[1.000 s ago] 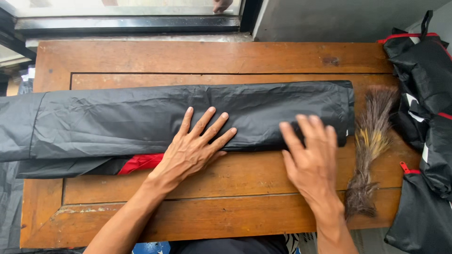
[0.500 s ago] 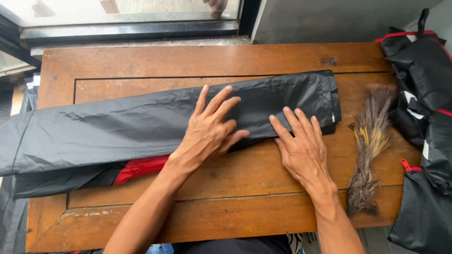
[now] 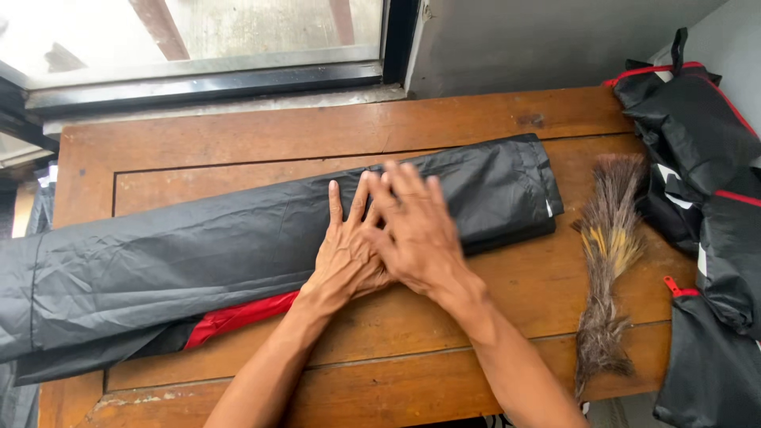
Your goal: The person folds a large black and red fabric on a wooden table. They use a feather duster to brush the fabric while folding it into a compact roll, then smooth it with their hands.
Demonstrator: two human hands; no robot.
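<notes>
1. The wooden table (image 3: 238,135) fills the view. It is brown, grainy and worn, with a raised border, and stands under a window sill (image 3: 214,79).
2. The long black fabric (image 3: 182,261) lies slanted across the table, folded into a narrow band. It is thin, slick and finely creased, and its left end hangs over the table edge.
3. A heap of black bags with red trim (image 3: 705,158) sits at the right edge, well apart from the hands.
4. A feather duster (image 3: 606,261), brown and wispy, lies between the fabric's end and that heap.
5. The left hand (image 3: 345,254) and right hand (image 3: 416,230) press flat on the band near its right end. The fingers are stretched and spread, gripping nothing, and the right hand partly overlaps the left. The work in hand looks like smoothing the fold. On cloth this slippery, any further pressing calls for flat, even pressure.
6. A red strip (image 3: 238,317) peeks from under the band's near edge.
</notes>
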